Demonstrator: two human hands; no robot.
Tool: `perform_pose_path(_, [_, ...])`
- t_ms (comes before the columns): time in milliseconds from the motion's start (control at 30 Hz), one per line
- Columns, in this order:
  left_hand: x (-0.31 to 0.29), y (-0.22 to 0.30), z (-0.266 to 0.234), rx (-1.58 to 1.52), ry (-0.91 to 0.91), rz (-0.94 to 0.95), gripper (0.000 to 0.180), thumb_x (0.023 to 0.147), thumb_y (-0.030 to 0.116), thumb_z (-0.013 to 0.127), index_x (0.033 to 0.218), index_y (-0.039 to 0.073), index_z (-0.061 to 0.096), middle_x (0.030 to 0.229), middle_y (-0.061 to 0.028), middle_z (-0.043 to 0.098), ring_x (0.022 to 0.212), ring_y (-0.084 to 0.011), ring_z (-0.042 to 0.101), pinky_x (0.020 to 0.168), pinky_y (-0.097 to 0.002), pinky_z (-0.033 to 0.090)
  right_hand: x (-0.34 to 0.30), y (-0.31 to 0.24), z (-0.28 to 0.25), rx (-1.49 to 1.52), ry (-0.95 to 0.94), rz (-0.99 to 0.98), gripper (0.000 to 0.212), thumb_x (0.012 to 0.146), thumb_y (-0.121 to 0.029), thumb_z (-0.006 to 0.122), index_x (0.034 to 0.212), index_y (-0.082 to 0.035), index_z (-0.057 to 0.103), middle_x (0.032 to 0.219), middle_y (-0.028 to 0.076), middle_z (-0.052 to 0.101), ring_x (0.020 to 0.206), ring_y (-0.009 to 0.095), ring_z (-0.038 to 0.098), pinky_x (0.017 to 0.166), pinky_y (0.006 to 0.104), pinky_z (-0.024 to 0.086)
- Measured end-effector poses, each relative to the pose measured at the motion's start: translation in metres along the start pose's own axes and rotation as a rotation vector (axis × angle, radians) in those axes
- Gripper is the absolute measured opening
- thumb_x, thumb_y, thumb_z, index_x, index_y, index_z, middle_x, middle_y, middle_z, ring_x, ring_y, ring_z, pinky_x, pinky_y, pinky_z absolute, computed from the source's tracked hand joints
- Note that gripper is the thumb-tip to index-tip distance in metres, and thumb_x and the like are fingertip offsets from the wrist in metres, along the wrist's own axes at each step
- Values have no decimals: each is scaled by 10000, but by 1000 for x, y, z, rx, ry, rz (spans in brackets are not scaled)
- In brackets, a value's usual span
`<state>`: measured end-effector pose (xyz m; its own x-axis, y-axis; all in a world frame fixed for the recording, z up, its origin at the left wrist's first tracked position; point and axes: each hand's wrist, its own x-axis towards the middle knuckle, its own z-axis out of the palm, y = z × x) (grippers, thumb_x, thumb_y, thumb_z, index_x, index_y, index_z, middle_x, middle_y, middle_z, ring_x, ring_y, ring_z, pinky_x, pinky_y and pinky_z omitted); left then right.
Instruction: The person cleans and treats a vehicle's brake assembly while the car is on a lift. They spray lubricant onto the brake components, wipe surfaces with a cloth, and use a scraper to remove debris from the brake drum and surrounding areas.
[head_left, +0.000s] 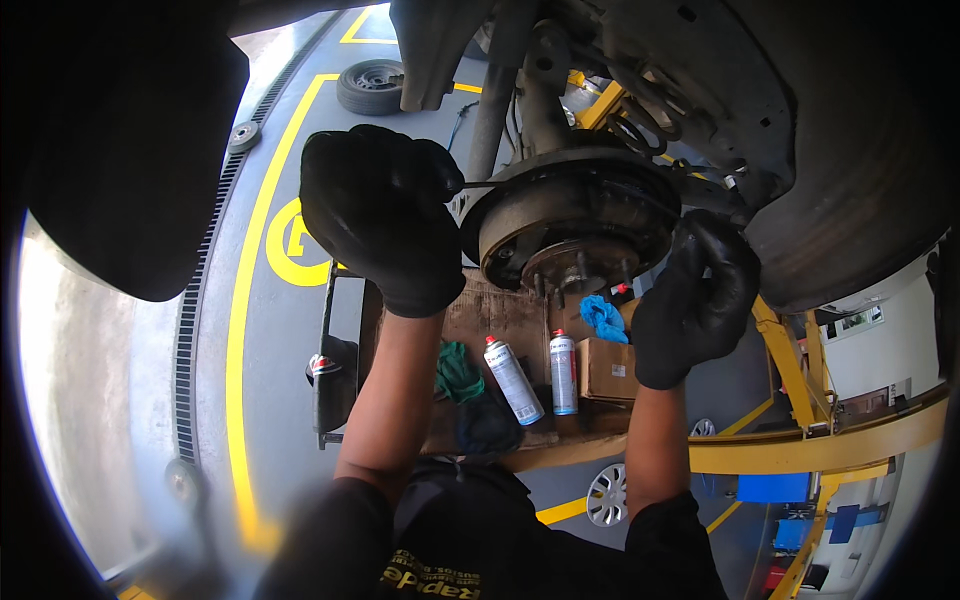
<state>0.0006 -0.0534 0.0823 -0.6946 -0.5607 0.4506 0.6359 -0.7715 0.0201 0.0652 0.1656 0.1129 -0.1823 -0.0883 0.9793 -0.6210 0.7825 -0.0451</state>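
Note:
In front of me is a drum brake assembly with its drum off. Its curved shoes and the hub with wheel studs are exposed. My left hand, black-gloved, is closed at the assembly's left edge. A thin-shafted tool sticks out of that fist toward the brake's upper left; its handle is hidden in the glove. On the other side, my right hand, also gloved, has its fingers curled close to the brake's right edge. Whatever may be in those fingers is hidden.
Below the brake, a tray bears two spray cans, a cardboard box, a blue glove and green cloth. Suspension parts and the wheel-arch liner hang above. A wheel lies on the floor; yellow lift arms stand right.

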Motion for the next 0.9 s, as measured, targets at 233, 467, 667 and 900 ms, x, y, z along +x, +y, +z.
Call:
perform_pose_path(233, [44, -9, 3, 132, -8, -103, 233, 1028, 213, 550, 833, 105, 484, 684, -31, 461, 532, -146, 455, 474, -302, 424, 16, 21, 24, 23, -159, -53, 245, 958, -2, 669, 1192, -21, 738, 1135, 128, 770, 1006, 275, 743, 896, 383, 576])
perform_pose_path(467, [49, -10, 2, 137, -42, -117, 317, 1063, 337, 513, 822, 133, 470, 647, 0, 397, 464, -116, 358, 433, -277, 371, 25, 36, 36, -17, -304, -206, 263, 871, 8, 700, 1113, -64, 774, 1102, 125, 774, 983, 311, 747, 876, 401, 585])
perform_pose_path(667, [47, -12, -4, 73, -83, -87, 383, 1089, 414, 490, 820, 144, 458, 620, 23, 355, 401, -95, 283, 397, -255, 328, 24, 44, 34, -32, -317, -169, 214, 909, 10, 720, 1109, -54, 765, 1103, 122, 777, 990, 294, 747, 885, 384, 579])
perform_pose_path(900, [53, -13, -8, 33, -228, -96, 368, 1082, 389, 516, 821, 137, 454, 628, 14, 375, 399, -103, 296, 400, -269, 334, -4, 54, 44, 94, -142, 107, 125, 987, -10, 699, 1105, -26, 736, 1087, 111, 777, 990, 238, 742, 907, 333, 566])
